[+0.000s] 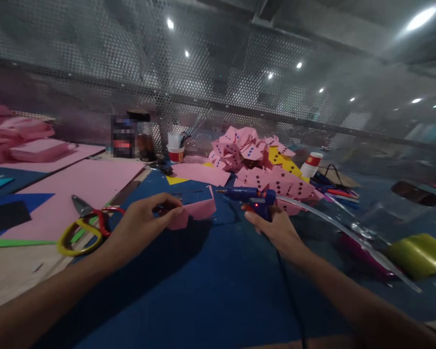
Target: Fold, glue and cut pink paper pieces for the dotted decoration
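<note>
Pink paper piece (194,212), folded, sits pinched in the left hand (145,220) over the blue sheet (210,286); the right hand (276,228) grips a glue gun (252,197) aimed at it. Many finished pink dotted pieces (261,165) lie piled behind, so gluing appears well underway.

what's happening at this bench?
A person holds a folded pink paper piece in the left hand and a blue glue gun in the right hand, nozzle aimed toward the paper. Behind sits a pile of pink dotted paper pieces. Scissors lie to the left on the table.
</note>
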Demonstrator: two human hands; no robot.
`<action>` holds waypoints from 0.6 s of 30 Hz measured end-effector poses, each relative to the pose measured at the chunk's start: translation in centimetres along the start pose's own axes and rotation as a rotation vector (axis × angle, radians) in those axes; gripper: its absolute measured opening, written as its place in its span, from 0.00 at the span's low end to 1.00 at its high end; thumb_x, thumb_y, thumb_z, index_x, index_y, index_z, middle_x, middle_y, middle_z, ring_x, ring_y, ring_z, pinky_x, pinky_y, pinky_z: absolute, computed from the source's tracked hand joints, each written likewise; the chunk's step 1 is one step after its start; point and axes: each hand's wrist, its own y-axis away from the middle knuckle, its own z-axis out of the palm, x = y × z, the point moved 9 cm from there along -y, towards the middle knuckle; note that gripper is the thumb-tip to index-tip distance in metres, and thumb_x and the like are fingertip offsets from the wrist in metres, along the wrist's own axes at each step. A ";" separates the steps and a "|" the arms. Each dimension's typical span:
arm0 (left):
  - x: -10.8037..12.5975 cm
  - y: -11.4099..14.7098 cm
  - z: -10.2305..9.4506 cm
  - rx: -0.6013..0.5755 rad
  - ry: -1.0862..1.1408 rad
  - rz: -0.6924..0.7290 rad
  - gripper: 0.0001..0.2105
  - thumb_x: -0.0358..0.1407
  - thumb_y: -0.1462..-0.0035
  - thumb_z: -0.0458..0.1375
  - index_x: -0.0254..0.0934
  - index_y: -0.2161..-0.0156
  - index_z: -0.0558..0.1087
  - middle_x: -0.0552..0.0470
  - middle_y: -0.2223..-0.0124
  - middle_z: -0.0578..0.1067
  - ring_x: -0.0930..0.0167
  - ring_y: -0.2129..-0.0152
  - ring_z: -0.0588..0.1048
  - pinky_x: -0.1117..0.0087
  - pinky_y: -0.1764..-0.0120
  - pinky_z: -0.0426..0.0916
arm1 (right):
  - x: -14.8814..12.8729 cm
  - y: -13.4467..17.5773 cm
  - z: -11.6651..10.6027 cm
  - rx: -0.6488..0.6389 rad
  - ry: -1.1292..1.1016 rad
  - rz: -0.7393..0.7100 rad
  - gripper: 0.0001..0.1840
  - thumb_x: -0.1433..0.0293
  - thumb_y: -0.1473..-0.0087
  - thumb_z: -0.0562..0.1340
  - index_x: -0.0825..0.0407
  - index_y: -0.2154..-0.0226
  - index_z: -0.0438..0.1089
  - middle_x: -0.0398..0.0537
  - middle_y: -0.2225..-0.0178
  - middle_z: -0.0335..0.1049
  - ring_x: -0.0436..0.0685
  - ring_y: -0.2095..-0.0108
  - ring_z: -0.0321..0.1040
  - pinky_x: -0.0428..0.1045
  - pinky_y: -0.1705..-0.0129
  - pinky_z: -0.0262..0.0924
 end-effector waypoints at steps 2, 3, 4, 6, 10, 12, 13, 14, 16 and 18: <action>0.1 0.0 -0.1 0.005 -0.003 -0.014 0.13 0.48 0.41 0.62 0.41 0.63 0.80 0.52 0.64 0.82 0.64 0.68 0.77 0.68 0.64 0.69 | 0.0 0.5 0.1 -0.004 0.036 -0.001 0.22 0.54 0.44 0.68 0.53 0.57 0.80 0.42 0.79 0.68 0.52 0.77 0.62 0.47 0.75 0.57; 0.2 0.0 -0.1 0.005 -0.004 -0.017 0.13 0.48 0.42 0.63 0.41 0.63 0.80 0.51 0.64 0.82 0.65 0.68 0.77 0.68 0.65 0.68 | -0.2 0.8 0.3 -0.006 0.060 -0.010 0.22 0.54 0.44 0.68 0.53 0.56 0.80 0.43 0.78 0.70 0.53 0.77 0.64 0.48 0.75 0.59; 0.2 0.0 -0.1 0.001 -0.005 -0.020 0.13 0.48 0.42 0.63 0.40 0.63 0.81 0.51 0.65 0.82 0.65 0.68 0.77 0.68 0.65 0.68 | -0.4 1.0 0.4 -0.003 0.082 -0.026 0.22 0.54 0.45 0.68 0.53 0.56 0.80 0.45 0.76 0.72 0.54 0.75 0.67 0.48 0.74 0.61; 0.1 0.0 0.0 -0.014 0.010 -0.023 0.15 0.50 0.43 0.64 0.39 0.63 0.81 0.51 0.65 0.82 0.65 0.69 0.76 0.68 0.66 0.68 | -1.1 1.4 0.8 0.006 0.106 -0.076 0.20 0.56 0.46 0.69 0.52 0.57 0.80 0.48 0.69 0.78 0.58 0.69 0.73 0.50 0.69 0.67; -0.7 -0.1 0.6 -0.046 0.084 -0.032 0.16 0.50 0.42 0.64 0.38 0.63 0.80 0.51 0.66 0.81 0.67 0.70 0.76 0.70 0.68 0.67 | -1.9 2.1 1.3 0.054 0.090 -0.210 0.15 0.59 0.48 0.70 0.51 0.63 0.80 0.49 0.63 0.81 0.63 0.61 0.77 0.53 0.60 0.72; -1.1 -0.2 0.8 -0.056 0.124 -0.043 0.16 0.50 0.42 0.65 0.38 0.63 0.80 0.51 0.67 0.80 0.67 0.71 0.75 0.70 0.69 0.66 | -1.5 2.2 1.4 0.067 0.115 -0.227 0.15 0.56 0.48 0.70 0.51 0.66 0.79 0.49 0.67 0.80 0.62 0.64 0.76 0.53 0.64 0.72; -1.2 -0.2 1.0 -0.063 0.139 -0.049 0.16 0.50 0.43 0.65 0.38 0.63 0.80 0.51 0.67 0.80 0.67 0.72 0.75 0.70 0.70 0.66 | -1.2 2.2 1.5 0.063 0.129 -0.228 0.16 0.55 0.48 0.70 0.51 0.67 0.78 0.49 0.68 0.79 0.61 0.66 0.76 0.52 0.66 0.71; -1.3 -0.1 1.1 -0.071 0.150 -0.053 0.16 0.50 0.43 0.65 0.38 0.63 0.80 0.50 0.67 0.80 0.67 0.72 0.75 0.70 0.70 0.66 | -0.9 2.2 1.6 0.054 0.138 -0.227 0.16 0.54 0.47 0.70 0.51 0.67 0.77 0.48 0.69 0.78 0.60 0.68 0.75 0.51 0.68 0.70; -1.2 0.0 1.2 -0.084 0.166 -0.063 0.16 0.50 0.43 0.65 0.37 0.63 0.80 0.50 0.67 0.81 0.67 0.71 0.75 0.69 0.69 0.67 | -0.4 2.2 1.8 0.015 0.134 -0.225 0.18 0.53 0.47 0.70 0.50 0.65 0.76 0.46 0.70 0.76 0.57 0.71 0.72 0.49 0.71 0.67; -0.9 0.1 1.3 -0.094 0.176 -0.066 0.16 0.50 0.42 0.65 0.38 0.63 0.80 0.49 0.66 0.81 0.67 0.71 0.76 0.69 0.68 0.68 | -0.1 2.2 2.2 -0.033 0.120 -0.216 0.18 0.52 0.46 0.71 0.50 0.65 0.74 0.42 0.73 0.71 0.53 0.75 0.66 0.47 0.75 0.62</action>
